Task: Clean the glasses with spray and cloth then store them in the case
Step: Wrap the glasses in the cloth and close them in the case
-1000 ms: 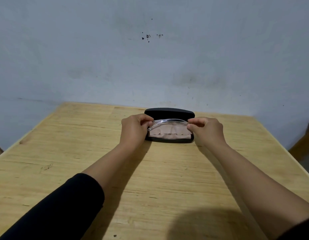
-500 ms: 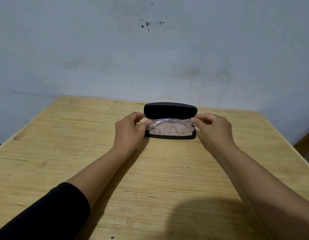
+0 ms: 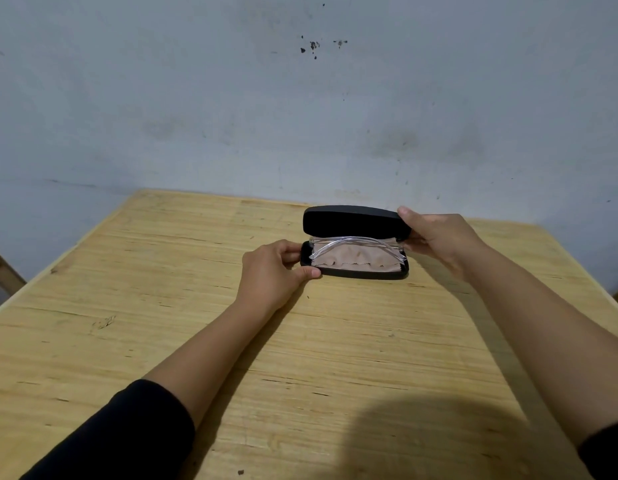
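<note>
A black glasses case [image 3: 352,221] stands open near the far edge of the wooden table [image 3: 162,306]. Clear-framed glasses [image 3: 349,242] lie inside it on a beige cloth [image 3: 356,259]. My left hand [image 3: 272,271] grips the left end of the case's lower half, thumb on the front rim. My right hand [image 3: 435,237] holds the right end of the raised lid, thumb on its top. No spray bottle is in view.
A stained pale wall [image 3: 300,116] rises right behind the table. A wooden piece [image 3: 2,271] shows at the left edge of the view, beyond the table. My shadow falls on the near part of the tabletop.
Both hands have let go of the glasses, which now lie in the case. The left hand moved down to the case's base and the right hand up to the lid.
</note>
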The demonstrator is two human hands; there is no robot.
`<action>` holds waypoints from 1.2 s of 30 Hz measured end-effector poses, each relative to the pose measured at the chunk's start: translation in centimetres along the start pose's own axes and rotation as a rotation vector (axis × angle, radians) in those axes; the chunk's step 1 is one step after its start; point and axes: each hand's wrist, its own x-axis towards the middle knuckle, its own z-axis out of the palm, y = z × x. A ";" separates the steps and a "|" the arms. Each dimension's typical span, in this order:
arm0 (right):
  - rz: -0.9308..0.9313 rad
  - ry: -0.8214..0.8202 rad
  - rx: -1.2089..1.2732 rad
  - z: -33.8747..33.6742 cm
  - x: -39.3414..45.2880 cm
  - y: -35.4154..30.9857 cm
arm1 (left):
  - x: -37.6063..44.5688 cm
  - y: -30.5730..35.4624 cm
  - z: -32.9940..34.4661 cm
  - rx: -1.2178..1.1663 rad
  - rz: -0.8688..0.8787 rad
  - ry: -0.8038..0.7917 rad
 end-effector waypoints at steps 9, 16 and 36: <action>-0.229 -0.026 -0.129 -0.3 -2.3 1.4 | 0.0 0.0 0.1 -0.006 -0.010 0.021; -0.332 -0.075 -0.422 0.1 -3.9 3.4 | -0.1 -0.1 0.2 0.066 0.015 0.006; -0.233 0.208 -0.160 2.2 0.6 1.1 | 6.2 2.3 1.9 -0.044 0.050 0.083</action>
